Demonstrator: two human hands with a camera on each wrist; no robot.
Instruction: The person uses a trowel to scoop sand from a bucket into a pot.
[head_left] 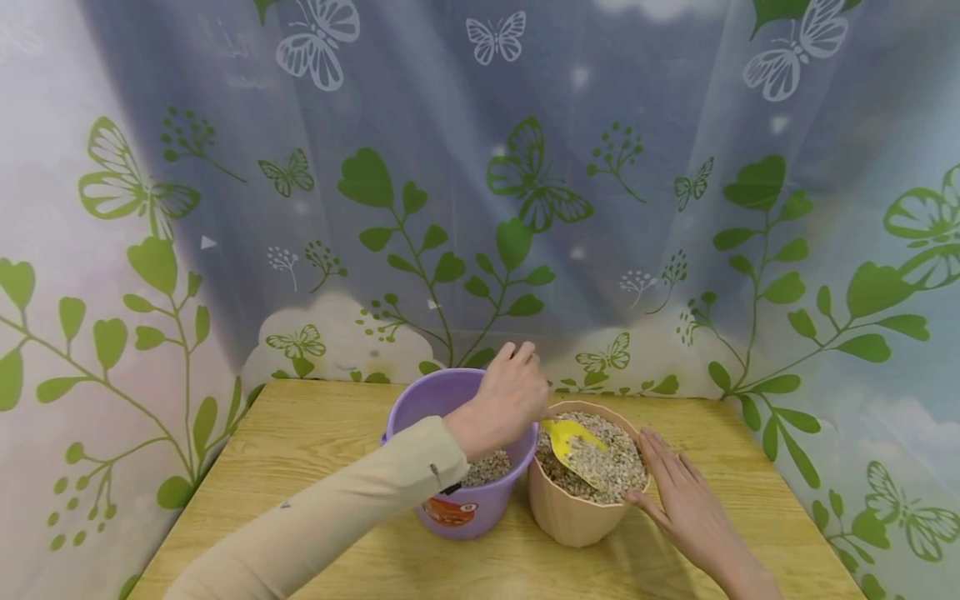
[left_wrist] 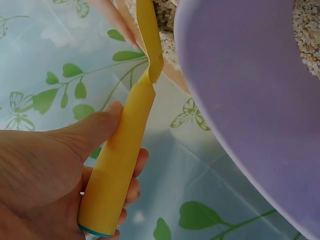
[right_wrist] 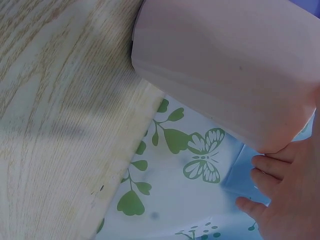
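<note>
I see a yellow scoop (head_left: pixel 562 437), its blade inside the rim of a ribbed peach pot (head_left: pixel 577 523) and bearing some granules. Mixed beige and grey granules (head_left: pixel 624 460) nearly fill the pot; more lie low in the purple bucket (head_left: pixel 491 510) just beside it. Both vessels stand upright on my wood-grain counter (head_left: pixel 311 421), before a cloth backdrop (head_left: pixel 450 108) printed with butterflies and leafy stems. My left hand (head_left: pixel 512 398) grips the scoop's handle, fingers wrapped round it. My right hand (head_left: pixel 688 504) rests extended against the pot, its fingers straight and slightly spread.
</note>
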